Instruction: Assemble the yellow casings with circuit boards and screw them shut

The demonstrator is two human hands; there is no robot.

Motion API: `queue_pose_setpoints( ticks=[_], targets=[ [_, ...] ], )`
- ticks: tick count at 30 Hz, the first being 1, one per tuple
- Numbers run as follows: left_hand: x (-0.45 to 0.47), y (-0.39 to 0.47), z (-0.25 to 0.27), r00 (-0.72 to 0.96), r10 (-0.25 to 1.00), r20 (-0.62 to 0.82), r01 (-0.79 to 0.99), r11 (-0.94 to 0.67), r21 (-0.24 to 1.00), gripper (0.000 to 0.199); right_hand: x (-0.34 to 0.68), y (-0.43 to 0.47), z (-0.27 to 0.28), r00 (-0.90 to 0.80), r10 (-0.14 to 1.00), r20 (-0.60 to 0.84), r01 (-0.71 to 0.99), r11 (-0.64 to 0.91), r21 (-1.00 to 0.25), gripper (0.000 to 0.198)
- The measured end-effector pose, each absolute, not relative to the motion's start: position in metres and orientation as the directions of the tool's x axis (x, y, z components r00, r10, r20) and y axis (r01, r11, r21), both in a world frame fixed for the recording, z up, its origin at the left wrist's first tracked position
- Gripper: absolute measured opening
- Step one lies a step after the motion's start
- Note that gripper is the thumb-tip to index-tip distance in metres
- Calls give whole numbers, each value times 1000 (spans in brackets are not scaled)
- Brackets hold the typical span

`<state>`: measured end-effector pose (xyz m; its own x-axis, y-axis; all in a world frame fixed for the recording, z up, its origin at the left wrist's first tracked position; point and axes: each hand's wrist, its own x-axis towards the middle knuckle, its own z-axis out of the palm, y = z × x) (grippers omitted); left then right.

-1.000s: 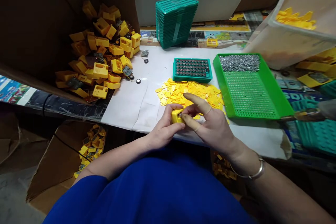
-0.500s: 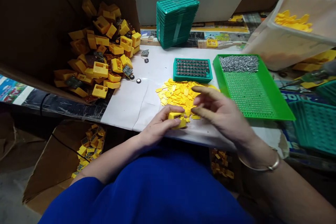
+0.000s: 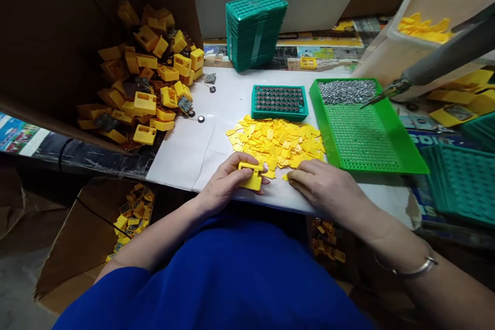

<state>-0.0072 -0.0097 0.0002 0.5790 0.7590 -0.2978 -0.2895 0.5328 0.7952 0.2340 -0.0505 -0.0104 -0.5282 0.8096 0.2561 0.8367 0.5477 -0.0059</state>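
Below, creased white sheeting (image 3: 185, 157) beneath the yellow pieces (image 3: 280, 144), cardboard box (image 3: 50, 46) alongside.

1. Held casing (image 3: 253, 183) at the table's (image 3: 112, 165) front edge: plain yellow
2. Flat pieces (image 3: 284, 139) heaped near that edge: matching bright yellow
3. Shallow tray (image 3: 406, 147) near the table's right edge: vivid green, its floor patterned with rows of pale dots
4. Pins (image 3: 348, 92) along that tray's back edge: silver
5. Cell holder (image 3: 279, 114): teal, with even rows of dark grey discs
6. Stacked trays (image 3: 253, 36) by the table's back edge: teal, sides finely striped
7. Paper (image 3: 228, 93): white
8. Shirt (image 3: 232, 278): solid blue
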Motion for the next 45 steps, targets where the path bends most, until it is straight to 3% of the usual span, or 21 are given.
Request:
queue_pose_setpoints(
  ticks=[4, 11, 16, 21, 25, 28, 31, 36, 38, 43, 45],
  targets=[
    [-5, -9, -1, 561, 769, -307, -287, 529, 799, 24, 238, -58, -12, -544, 795, 270, 802, 587, -113, 26],
    [4, -9, 1, 595, 752, -283, -262, 514, 817, 28, 226, -74, -21, -456, 826, 330, 846, 518, -126, 33],
    [7, -11, 1, 599, 748, -286, -252, 515, 819, 31, 228, -89, -19, -378, 874, 305, 858, 455, -240, 21],
    [10, -12, 0, 616, 736, -281, -281, 538, 795, 29, 230, -96, -21, -299, 859, 414, 865, 428, -262, 18],
    [15, -12, -1, 655, 695, -295, -327, 613, 719, 29, 226, -92, -8, -246, 853, 460, 806, 444, -392, 7],
    [18, -14, 0, 683, 666, -299, -320, 641, 698, 28, 218, -86, 6, -186, 848, 496, 772, 438, -460, 10],
    [21, -15, 0, 686, 667, -291, -314, 632, 708, 28, 209, -77, 10, -194, 799, 570, 741, 500, -449, 11],
    [20, -15, 0, 677, 690, -255, -319, 588, 744, 28, 202, -67, 1, -287, 676, 679, 775, 580, -250, 13],
    [18, -17, 1, 668, 709, -228, -312, 544, 779, 29, 201, -65, 1, -314, 679, 664, 771, 590, -239, 12],
    [15, -20, 5, 659, 733, -168, -266, 437, 859, 29, 199, -63, 11, -178, 858, 481, 659, 467, -589, 9],
    [15, -19, 4, 642, 746, -175, -286, 445, 849, 29, 199, -63, 10, -94, 884, 458, 623, 411, -666, 7]
  ],
)
